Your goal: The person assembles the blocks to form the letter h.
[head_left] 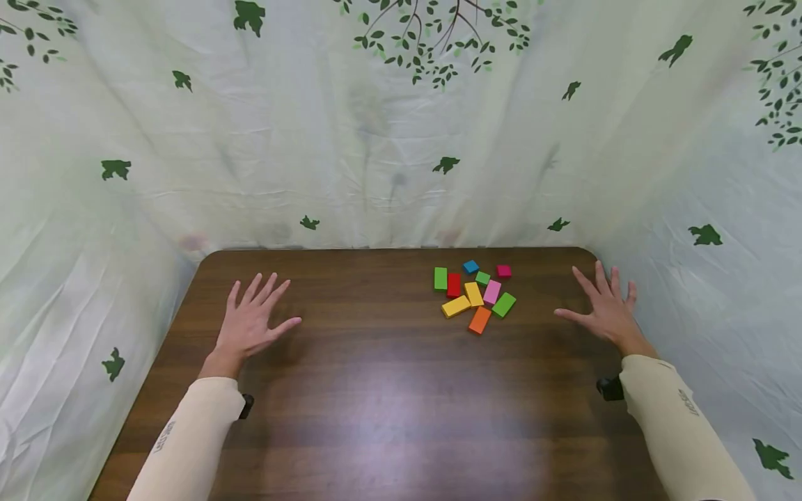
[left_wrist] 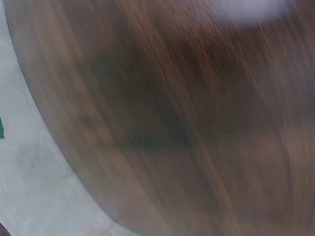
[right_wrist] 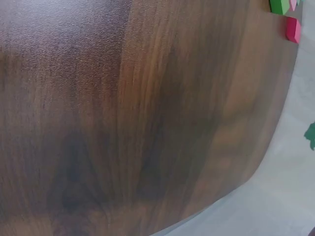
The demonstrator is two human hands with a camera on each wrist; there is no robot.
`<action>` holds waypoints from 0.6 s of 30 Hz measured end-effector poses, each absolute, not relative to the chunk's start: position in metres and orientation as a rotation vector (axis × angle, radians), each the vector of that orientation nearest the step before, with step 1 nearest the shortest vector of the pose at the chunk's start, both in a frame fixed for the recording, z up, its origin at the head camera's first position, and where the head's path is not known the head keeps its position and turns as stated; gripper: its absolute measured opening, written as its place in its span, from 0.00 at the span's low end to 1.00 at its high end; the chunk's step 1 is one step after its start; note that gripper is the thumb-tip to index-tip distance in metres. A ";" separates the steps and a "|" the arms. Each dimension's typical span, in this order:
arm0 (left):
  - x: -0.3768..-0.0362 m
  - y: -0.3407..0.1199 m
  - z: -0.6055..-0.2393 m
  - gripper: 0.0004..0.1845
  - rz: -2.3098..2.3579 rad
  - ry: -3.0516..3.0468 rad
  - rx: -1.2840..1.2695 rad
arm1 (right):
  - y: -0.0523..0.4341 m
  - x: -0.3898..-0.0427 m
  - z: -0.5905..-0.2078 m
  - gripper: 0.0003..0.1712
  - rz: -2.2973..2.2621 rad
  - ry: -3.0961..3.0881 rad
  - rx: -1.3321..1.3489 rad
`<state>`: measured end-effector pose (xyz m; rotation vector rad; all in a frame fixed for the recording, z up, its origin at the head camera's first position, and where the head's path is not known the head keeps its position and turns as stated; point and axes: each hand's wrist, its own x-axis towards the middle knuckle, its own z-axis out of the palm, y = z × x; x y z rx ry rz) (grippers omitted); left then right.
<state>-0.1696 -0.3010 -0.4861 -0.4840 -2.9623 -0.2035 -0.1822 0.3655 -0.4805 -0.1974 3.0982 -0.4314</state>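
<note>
My left hand is spread over the left part of the wooden table, fingers straight and holding nothing. On the far right side my right hand is spread the same way, also with nothing in it. Nearer to the right hand lies a loose cluster of small coloured blocks. It includes a red block, an orange block, a pink block, a blue block and a crimson block. Several green and yellow blocks lie among them. The right wrist view catches the crimson block and a green block.
A pale curtain printed with leaves and birds hangs behind the table's far edge and along both sides. Dark wrist cameras, such as the right one, sit under the cream sleeves. The table's far corners are rounded.
</note>
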 end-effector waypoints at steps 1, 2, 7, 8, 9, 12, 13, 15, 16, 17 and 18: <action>-0.171 -0.298 -0.488 0.45 -0.211 -2.952 -0.501 | 0.365 -0.183 -0.481 0.58 -0.435 3.099 -0.197; -0.172 -0.295 -0.489 0.45 -0.218 -2.943 -0.516 | 0.365 -0.183 -0.481 0.59 -0.440 3.100 -0.196; -0.180 -0.277 -0.496 0.44 -0.248 -2.918 -0.573 | 0.365 -0.186 -0.482 0.59 -0.435 3.106 -0.188; -0.182 -0.273 -0.497 0.44 -0.253 -2.914 -0.584 | 0.364 -0.186 -0.482 0.59 -0.439 3.110 -0.189; -0.183 -0.269 -0.499 0.44 -0.254 -2.911 -0.598 | 0.364 -0.187 -0.482 0.59 -0.437 3.114 -0.190; -0.188 -0.255 -0.503 0.43 -0.256 -2.892 -0.649 | 0.362 -0.189 -0.481 0.59 -0.445 3.127 -0.198; -0.189 -0.250 -0.503 0.43 -0.257 -2.881 -0.667 | 0.360 -0.189 -0.481 0.60 -0.453 3.129 -0.204; -0.193 -0.239 -0.505 0.42 -0.250 -2.866 -0.705 | 0.358 -0.191 -0.482 0.60 -0.462 3.131 -0.217; -0.194 -0.234 -0.506 0.42 -0.252 -2.859 -0.724 | 0.357 -0.192 -0.482 0.60 -0.474 3.130 -0.223; -0.196 -0.228 -0.507 0.41 -0.256 -2.851 -0.742 | 0.356 -0.192 -0.481 0.60 -0.483 3.128 -0.227; -0.198 -0.222 -0.508 0.41 -0.257 -2.845 -0.761 | 0.355 -0.194 -0.482 0.60 -0.497 3.128 -0.232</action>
